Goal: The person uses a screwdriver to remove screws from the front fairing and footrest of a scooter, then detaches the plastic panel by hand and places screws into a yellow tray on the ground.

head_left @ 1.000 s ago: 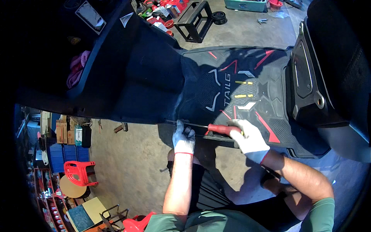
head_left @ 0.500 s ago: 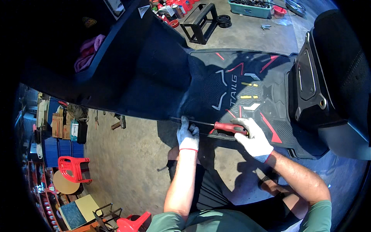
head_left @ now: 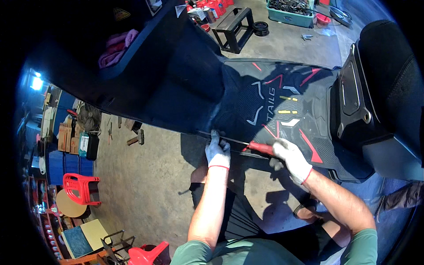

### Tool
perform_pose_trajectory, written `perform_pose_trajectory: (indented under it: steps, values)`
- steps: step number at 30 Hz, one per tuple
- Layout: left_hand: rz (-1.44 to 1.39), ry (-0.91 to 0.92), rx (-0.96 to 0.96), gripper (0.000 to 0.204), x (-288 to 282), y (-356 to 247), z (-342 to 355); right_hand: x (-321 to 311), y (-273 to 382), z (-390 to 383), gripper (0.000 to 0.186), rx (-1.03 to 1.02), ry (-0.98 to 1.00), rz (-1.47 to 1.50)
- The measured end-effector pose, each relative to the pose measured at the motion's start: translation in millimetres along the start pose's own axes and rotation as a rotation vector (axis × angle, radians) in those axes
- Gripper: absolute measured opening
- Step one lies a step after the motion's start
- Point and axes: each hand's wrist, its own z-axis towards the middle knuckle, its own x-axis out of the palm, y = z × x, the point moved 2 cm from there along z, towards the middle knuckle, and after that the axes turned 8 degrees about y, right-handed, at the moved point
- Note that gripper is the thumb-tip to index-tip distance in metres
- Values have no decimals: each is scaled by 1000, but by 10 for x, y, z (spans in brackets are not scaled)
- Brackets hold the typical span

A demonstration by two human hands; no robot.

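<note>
One scooter footboard [head_left: 247,99], black with red, white and yellow accents, stood over a concrete floor [head_left: 150,190]. Beyond it: one black step stool [head_left: 230,20], one teal bin [head_left: 289,18]. To the left: one hammer [head_left: 140,137], one red plastic chair [head_left: 74,182]. One red-handled screwdriver [head_left: 259,147] was held along the footboard's near edge, pointed toward the front panel [head_left: 176,84]. Right gloved hand [head_left: 290,160]: was curled loosely about the handle's end. Left gloved hand [head_left: 217,151]: was narrowed, fingers [head_left: 214,140] pinched at the shaft.
</note>
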Motion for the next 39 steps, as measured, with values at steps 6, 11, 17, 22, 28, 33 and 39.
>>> perform_pose_trajectory:
  steps: [6, 11, 17, 22, 28, 33, 39]
  values:
    - [-17, 14, 12, 7, -27, -5, 30, -16, 88, -51, 40, 407, 54, 434]
    - [-27, 26, 13, 7, -24, 13, 46, 11, 160, -25, 39, -17, 21, -219]
    - [-43, 83, -1, 7, -47, -6, 48, -21, 43, -12, 38, 473, 32, 512]
    - [-66, 39, 1, 7, -29, 32, 44, -42, 110, -9, 37, -141, -57, -314]
    - [-111, 70, 24, 8, -129, 58, 117, 0, 52, -25, 38, 296, 22, 326]
    - [-101, 53, 20, 8, -73, 42, 78, 32, 198, -35, 40, 265, -29, 24]
    - [-114, 78, 44, 8, -35, 21, 48, -46, 43, 21, 40, -118, 91, -299]
